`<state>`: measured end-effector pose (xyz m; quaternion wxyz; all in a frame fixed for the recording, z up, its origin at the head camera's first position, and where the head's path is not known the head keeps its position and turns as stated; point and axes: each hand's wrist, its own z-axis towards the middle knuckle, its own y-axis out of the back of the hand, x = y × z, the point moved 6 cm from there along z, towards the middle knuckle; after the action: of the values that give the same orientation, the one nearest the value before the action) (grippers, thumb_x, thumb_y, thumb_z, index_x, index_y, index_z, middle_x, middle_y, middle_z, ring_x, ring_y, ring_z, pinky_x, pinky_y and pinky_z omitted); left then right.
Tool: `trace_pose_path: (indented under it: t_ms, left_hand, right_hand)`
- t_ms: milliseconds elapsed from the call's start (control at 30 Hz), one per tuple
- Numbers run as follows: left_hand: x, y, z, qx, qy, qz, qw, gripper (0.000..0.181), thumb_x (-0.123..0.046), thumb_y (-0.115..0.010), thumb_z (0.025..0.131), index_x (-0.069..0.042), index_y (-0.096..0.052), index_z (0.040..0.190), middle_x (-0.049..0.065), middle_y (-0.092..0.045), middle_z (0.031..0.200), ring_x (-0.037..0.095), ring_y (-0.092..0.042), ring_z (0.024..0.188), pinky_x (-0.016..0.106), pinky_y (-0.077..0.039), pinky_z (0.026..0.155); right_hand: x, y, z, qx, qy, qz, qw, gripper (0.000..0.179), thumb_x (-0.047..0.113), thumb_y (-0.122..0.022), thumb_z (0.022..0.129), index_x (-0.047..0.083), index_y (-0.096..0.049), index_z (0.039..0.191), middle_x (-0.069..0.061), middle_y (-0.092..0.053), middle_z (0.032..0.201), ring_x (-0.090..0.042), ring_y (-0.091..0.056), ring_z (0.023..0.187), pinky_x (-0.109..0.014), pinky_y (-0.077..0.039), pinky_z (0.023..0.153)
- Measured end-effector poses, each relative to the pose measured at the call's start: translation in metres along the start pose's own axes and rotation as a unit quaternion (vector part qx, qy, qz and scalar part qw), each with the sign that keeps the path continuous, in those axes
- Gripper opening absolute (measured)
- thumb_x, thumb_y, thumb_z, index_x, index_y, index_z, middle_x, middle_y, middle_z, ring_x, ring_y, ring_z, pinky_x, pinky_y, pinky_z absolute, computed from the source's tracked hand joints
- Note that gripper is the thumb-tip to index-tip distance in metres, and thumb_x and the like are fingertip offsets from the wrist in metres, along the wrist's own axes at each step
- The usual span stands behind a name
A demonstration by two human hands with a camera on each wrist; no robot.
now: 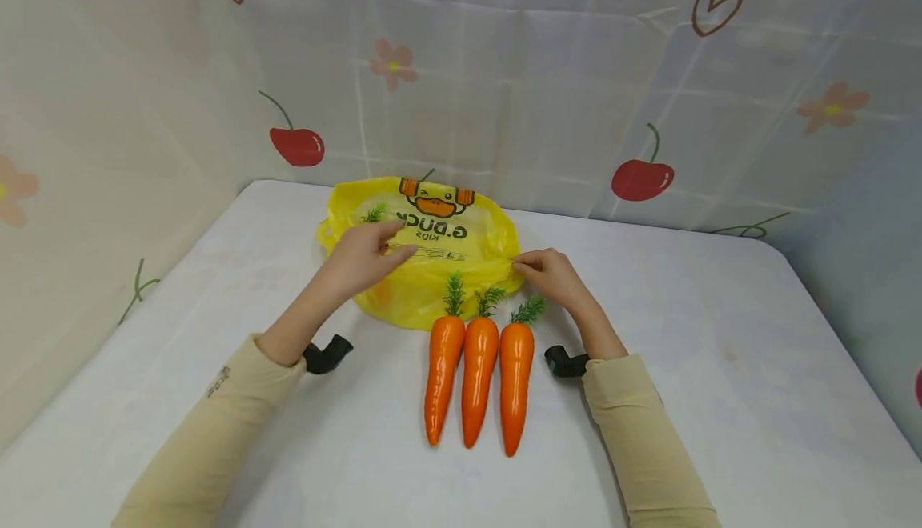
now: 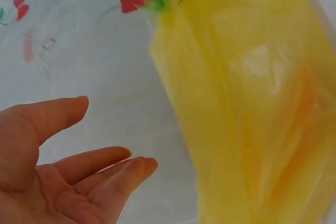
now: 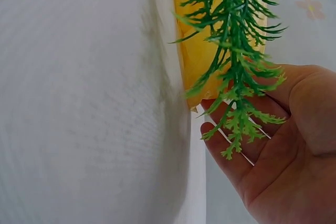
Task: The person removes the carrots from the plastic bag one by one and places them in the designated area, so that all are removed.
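A yellow plastic bag (image 1: 432, 280) printed with a duck lies on the table. My left hand (image 1: 363, 256) hovers by its left part, thumb and fingers spread; the left wrist view shows this hand (image 2: 79, 166) apart from the bag (image 2: 236, 98), holding nothing. At the bag's right edge my right hand (image 1: 551, 276) pinches the plastic. Three orange carrots (image 1: 480, 380) with green tops lie side by side in front, their leaves against the bag. Leaves (image 3: 236, 61) partly cover the right hand (image 3: 283, 145) in the right wrist view. An orange shape (image 2: 299, 124) shows dimly through the plastic.
The white table (image 1: 720, 400) meets a printed curtain (image 1: 504, 96) close behind the bag. A green sprig (image 1: 374, 212) shows at the bag's upper left. Black wrist mounts (image 1: 327, 354) stick out from both sleeves near the table.
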<state>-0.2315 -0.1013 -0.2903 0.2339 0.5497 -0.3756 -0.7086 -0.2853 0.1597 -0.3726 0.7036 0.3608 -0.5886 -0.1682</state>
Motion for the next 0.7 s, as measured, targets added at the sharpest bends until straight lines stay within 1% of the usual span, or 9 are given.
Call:
trace_pose_path:
  t_ms: [67,100,167,200,233,367,433,533,700]
  left_hand:
    - [0.017,0.004,0.016,-0.020,0.036,0.023,0.9989,0.053,-0.025,-0.060,0.093,0.007,-0.046,0.133,0.023,-0.058,0.116,0.027,-0.054,0.073,0.036,-0.048,0.066]
    - [0.026,0.004,0.022,-0.020,0.055,0.030,0.9978,0.054,-0.026,-0.059,0.093,0.009,-0.046,0.132,0.024,-0.059,0.111,0.025,-0.051,0.067,0.035,-0.046,0.061]
    - [0.043,0.001,0.032,-0.015,0.090,0.049,0.9946,0.053,-0.025,-0.059,0.093,0.012,-0.047,0.129,0.024,-0.060,0.104,0.023,-0.050,0.062,0.032,-0.045,0.057]
    - [0.051,-0.001,0.035,-0.010,0.106,0.061,0.9925,0.050,-0.025,-0.059,0.093,0.012,-0.050,0.124,0.024,-0.060,0.100,0.022,-0.049,0.062,0.030,-0.044,0.056]
    - [0.058,-0.003,0.038,-0.005,0.119,0.070,0.9904,0.046,-0.026,-0.059,0.093,0.012,-0.053,0.118,0.022,-0.059,0.091,0.023,-0.047,0.059,0.029,-0.041,0.053]
    - [0.076,-0.009,0.043,-0.004,0.140,0.107,0.9844,0.034,-0.028,-0.063,0.091,0.005,-0.055,0.086,0.011,-0.046,0.067,0.022,-0.043,0.055,0.028,-0.034,0.049]
    - [0.080,-0.011,0.044,-0.007,0.140,0.110,0.9840,0.034,-0.028,-0.065,0.089,0.003,-0.054,0.079,0.009,-0.044,0.064,0.022,-0.044,0.055,0.028,-0.035,0.049]
    - [0.085,-0.014,0.044,-0.006,0.144,0.104,0.9841,0.034,-0.027,-0.068,0.086,0.005,-0.055,0.085,0.011,-0.049,0.070,0.024,-0.048,0.061,0.030,-0.039,0.053]
    - [0.092,-0.019,0.043,0.004,0.151,0.073,0.9858,0.047,-0.026,-0.068,0.086,0.010,-0.053,0.110,0.021,-0.057,0.096,0.031,-0.053,0.082,0.038,-0.047,0.071]
  right_hand:
    - [0.000,-0.001,0.000,0.000,0.002,0.004,1.0000,0.025,0.012,-0.057,0.095,-0.003,-0.067,0.111,-0.016,-0.065,0.108,-0.025,-0.058,0.094,-0.041,-0.047,0.085]
    - [0.001,-0.001,-0.001,0.000,0.004,0.005,1.0000,0.025,0.012,-0.057,0.094,-0.004,-0.067,0.111,-0.017,-0.065,0.108,-0.026,-0.058,0.094,-0.042,-0.047,0.086]
    - [0.002,-0.002,-0.002,0.001,0.006,0.006,1.0000,0.025,0.012,-0.057,0.094,-0.004,-0.067,0.111,-0.017,-0.065,0.108,-0.026,-0.058,0.095,-0.042,-0.047,0.086]
    - [0.003,-0.002,-0.002,0.002,0.008,0.006,0.9999,0.025,0.012,-0.057,0.094,-0.004,-0.067,0.111,-0.017,-0.065,0.108,-0.027,-0.058,0.095,-0.042,-0.047,0.086]
    - [0.004,-0.002,-0.002,0.004,0.010,0.007,0.9999,0.025,0.012,-0.057,0.094,-0.005,-0.067,0.111,-0.017,-0.065,0.108,-0.027,-0.058,0.095,-0.042,-0.047,0.085]
    - [0.005,-0.002,-0.003,0.001,0.013,0.002,0.9999,0.025,0.012,-0.057,0.095,-0.004,-0.067,0.111,-0.017,-0.065,0.107,-0.026,-0.058,0.093,-0.041,-0.047,0.084]
    - [0.005,-0.001,-0.002,-0.002,0.010,0.003,0.9999,0.025,0.012,-0.057,0.095,-0.004,-0.067,0.111,-0.017,-0.065,0.107,-0.025,-0.058,0.092,-0.041,-0.047,0.083]
    - [0.004,0.001,-0.002,-0.004,0.009,0.000,1.0000,0.025,0.012,-0.057,0.095,-0.003,-0.067,0.111,-0.016,-0.065,0.107,-0.025,-0.058,0.092,-0.041,-0.047,0.083]
    - [0.004,0.002,-0.002,-0.004,0.010,-0.002,0.9999,0.025,0.013,-0.057,0.095,-0.003,-0.067,0.111,-0.016,-0.065,0.108,-0.025,-0.058,0.093,-0.041,-0.047,0.083]
